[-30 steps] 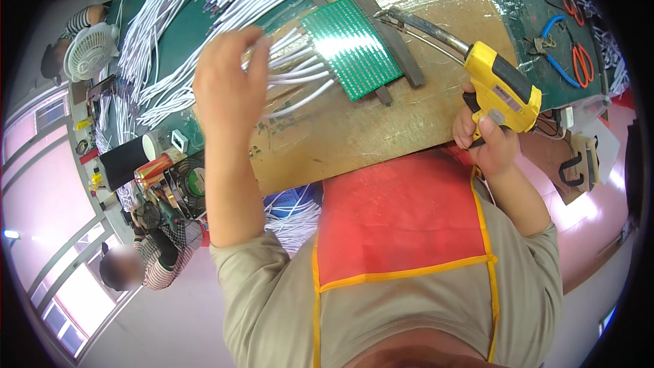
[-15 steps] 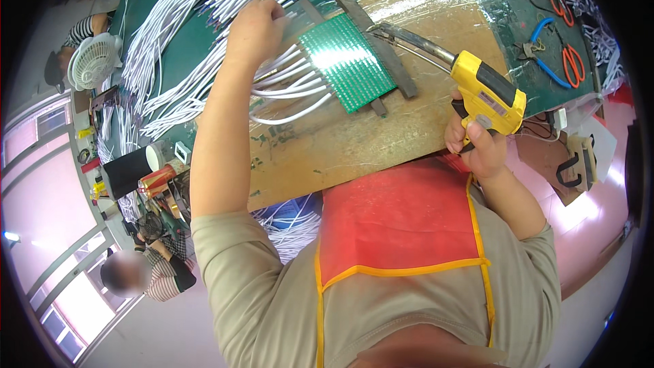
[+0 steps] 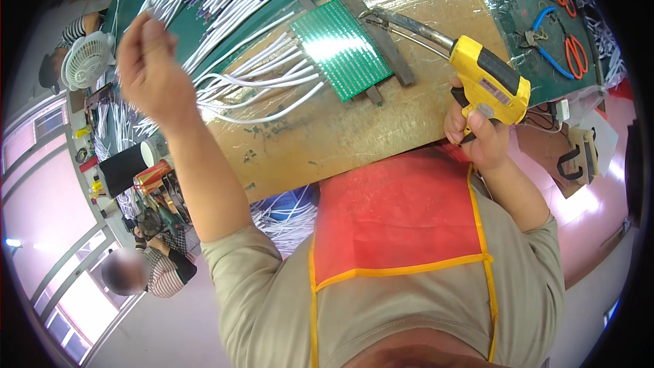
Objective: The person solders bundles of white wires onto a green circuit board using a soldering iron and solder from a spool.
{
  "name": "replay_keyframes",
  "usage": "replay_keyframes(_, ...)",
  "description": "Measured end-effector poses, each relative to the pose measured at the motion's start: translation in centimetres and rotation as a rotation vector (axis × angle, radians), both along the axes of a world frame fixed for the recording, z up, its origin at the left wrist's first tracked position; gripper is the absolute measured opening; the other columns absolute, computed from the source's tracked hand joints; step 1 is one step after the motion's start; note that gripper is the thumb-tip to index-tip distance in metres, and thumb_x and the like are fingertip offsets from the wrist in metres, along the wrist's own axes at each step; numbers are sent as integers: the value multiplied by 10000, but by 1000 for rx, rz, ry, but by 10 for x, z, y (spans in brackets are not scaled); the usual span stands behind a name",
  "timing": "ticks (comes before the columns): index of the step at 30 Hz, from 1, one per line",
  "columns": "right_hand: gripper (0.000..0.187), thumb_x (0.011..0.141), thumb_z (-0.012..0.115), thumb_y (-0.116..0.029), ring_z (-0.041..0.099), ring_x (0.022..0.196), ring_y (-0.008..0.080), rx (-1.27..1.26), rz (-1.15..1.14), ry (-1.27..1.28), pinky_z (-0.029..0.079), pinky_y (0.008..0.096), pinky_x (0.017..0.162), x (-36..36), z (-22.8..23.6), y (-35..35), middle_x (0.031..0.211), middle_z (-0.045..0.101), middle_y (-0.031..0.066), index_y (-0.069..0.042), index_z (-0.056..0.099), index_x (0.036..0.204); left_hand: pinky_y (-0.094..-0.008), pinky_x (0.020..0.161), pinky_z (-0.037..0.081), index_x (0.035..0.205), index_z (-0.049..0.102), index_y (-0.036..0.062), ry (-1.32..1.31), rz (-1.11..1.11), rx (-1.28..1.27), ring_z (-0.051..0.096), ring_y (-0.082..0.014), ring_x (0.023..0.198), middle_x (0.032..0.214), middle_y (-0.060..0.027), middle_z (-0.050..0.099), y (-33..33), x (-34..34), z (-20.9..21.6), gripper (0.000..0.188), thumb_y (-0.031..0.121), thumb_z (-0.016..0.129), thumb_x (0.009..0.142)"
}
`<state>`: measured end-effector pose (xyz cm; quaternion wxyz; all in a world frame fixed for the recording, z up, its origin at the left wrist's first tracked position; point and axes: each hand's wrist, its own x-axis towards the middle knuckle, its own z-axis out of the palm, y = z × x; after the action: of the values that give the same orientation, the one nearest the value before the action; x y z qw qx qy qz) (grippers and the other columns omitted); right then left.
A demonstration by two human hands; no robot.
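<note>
My right hand (image 3: 479, 126) grips a yellow and black soldering gun (image 3: 492, 82), fingers around its handle and trigger. Its long metal nozzle reaches left, with the tip above a dark metal bar beside the green circuit board (image 3: 340, 51). Several white cables (image 3: 272, 88) run from the board's left edge. The board rests across two dark metal bars (image 3: 375, 31). My left hand (image 3: 153, 71) is raised at the left, over a long bundle of loose white cables (image 3: 225, 10). Its fingers are curled and smeared by motion; nothing clear shows in them.
Brown board (image 3: 306, 157) covers the near table. On the green mat at right lie blue-handled pliers (image 3: 545, 44) and orange-handled cutters (image 3: 575, 56). A white basket (image 3: 87, 61), a can (image 3: 151, 176) and other people (image 3: 160, 269) are at left.
My left hand has moved away from the cables beside the circuit board, leftward over the loose bundle. The soldering gun stays almost where it was.
</note>
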<state>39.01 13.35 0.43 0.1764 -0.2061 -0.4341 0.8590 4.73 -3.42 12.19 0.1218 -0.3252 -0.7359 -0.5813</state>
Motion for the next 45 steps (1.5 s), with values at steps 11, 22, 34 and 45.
replay_keyframes(11, 630, 891, 678, -354, 468, 589, 136, 85, 75, -32, 414, 271, 553, 15, 1, -17, 729, 485, 46, 7, 429, 1344, -351, 680, 497, 918, 698, 55, 210, -279, -789, 636, -287, 780, 860, -115, 653, -30, 131, -40, 76, 59, 706, 843)
replay_keyframes(22, 183, 929, 633, -137, 536, 839, 136, 126, 343, -102, 461, 299, 738, 33, -5, -18, 927, 565, 23, -49, 569, 1076, -414, 641, 478, 888, 675, 58, 263, -137, -832, 611, -319, 713, 801, -108, 621, -24, 136, -62, 95, 57, 698, 797)
replay_keyframes(34, 214, 909, 643, -85, 547, 842, 135, 115, 299, -125, 475, 304, 734, 36, -9, -23, 928, 578, 30, -37, 571, 1105, -355, 654, 499, 918, 692, 55, 199, -120, -818, 630, -271, 739, 828, -104, 644, -22, 137, -63, 86, 113, 704, 857)
replay_keyframes(45, 366, 917, 660, -214, 499, 748, 128, 168, 347, -169, 442, 290, 665, 40, -15, -21, 843, 529, 25, -25, 515, 1194, -375, 659, 480, 905, 699, 73, 293, -95, -813, 624, -281, 731, 826, -96, 650, -21, 141, -68, 77, 117, 711, 843)
